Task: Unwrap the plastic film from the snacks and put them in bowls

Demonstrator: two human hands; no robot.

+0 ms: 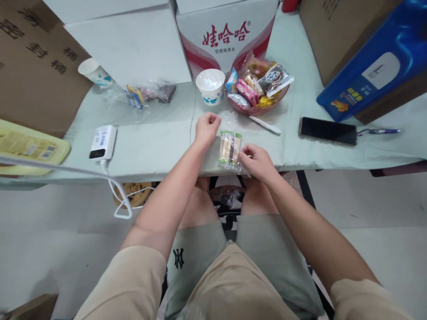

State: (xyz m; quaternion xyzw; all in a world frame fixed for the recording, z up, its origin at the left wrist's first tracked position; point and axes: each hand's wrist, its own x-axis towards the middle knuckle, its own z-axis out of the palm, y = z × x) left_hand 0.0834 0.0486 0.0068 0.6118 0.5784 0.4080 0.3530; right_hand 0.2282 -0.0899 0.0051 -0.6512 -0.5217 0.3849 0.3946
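Note:
A small packet of pale snack pieces (230, 147) with green-edged wrapping lies near the table's front edge, between my hands. Clear plastic film (229, 119) spreads just beyond it, and more crinkles along its near side. My left hand (207, 128) is closed in a pinch at the left end of the far film; whatever its fingertips hold is hidden. With thumb and fingers together, my right hand (256, 161) grips the clear plastic wrapper at the packet's right side. Behind them are a paper cup (211, 87) and a pink bowl (238, 108) heaped with wrapped snacks.
A white pen (265, 125) lies by the bowl, and a phone (328, 131) is farther right. At left are a white power bank (103, 142) with a cable and some crumpled wrappers (147, 95). Boxes (230, 35) and a blue bottle (373, 62) stand along the back.

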